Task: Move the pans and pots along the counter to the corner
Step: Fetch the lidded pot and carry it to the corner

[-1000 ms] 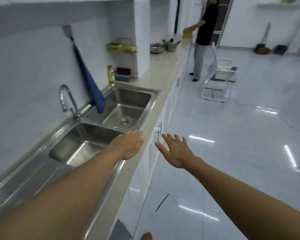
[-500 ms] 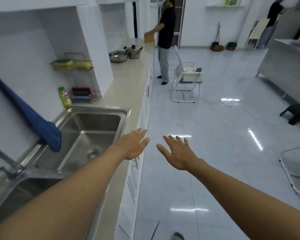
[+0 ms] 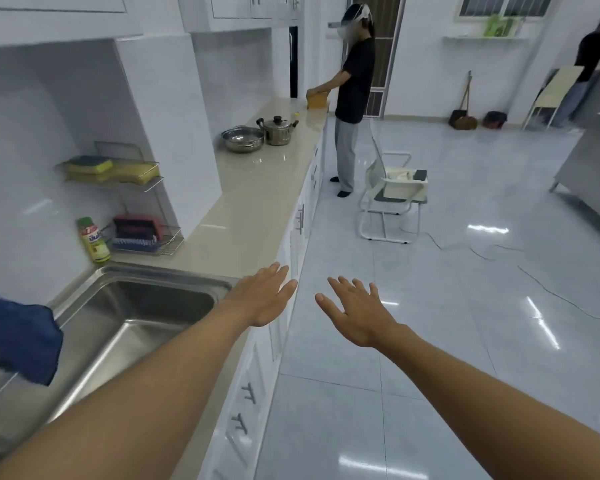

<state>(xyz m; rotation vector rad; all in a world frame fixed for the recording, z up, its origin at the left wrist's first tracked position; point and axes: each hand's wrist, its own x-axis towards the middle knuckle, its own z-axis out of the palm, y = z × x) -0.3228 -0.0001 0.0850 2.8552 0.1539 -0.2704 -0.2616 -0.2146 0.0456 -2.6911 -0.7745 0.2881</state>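
Note:
A shallow steel pan [image 3: 242,138] and a lidded steel pot [image 3: 278,130] with dark handles stand side by side far down the beige counter [image 3: 253,202], near the white wall pillar. My left hand [image 3: 262,296] is stretched out flat over the counter's front edge by the sink, fingers apart, holding nothing. My right hand [image 3: 355,311] is held out beside it over the floor, also spread and empty. Both hands are far short of the pan and pot.
A steel sink [image 3: 132,317] is at lower left with a blue cloth [image 3: 18,341] hanging over it. A wire rack [image 3: 132,202] with sponges and a soap bottle [image 3: 94,240] stands behind. A person [image 3: 354,98] works at the counter's far end; a white chair [image 3: 392,195] stands on the floor.
The view has moved forward along the counter past the sink and faucet; the pan and pot appear nearer. Both hands stay stretched out and empty.

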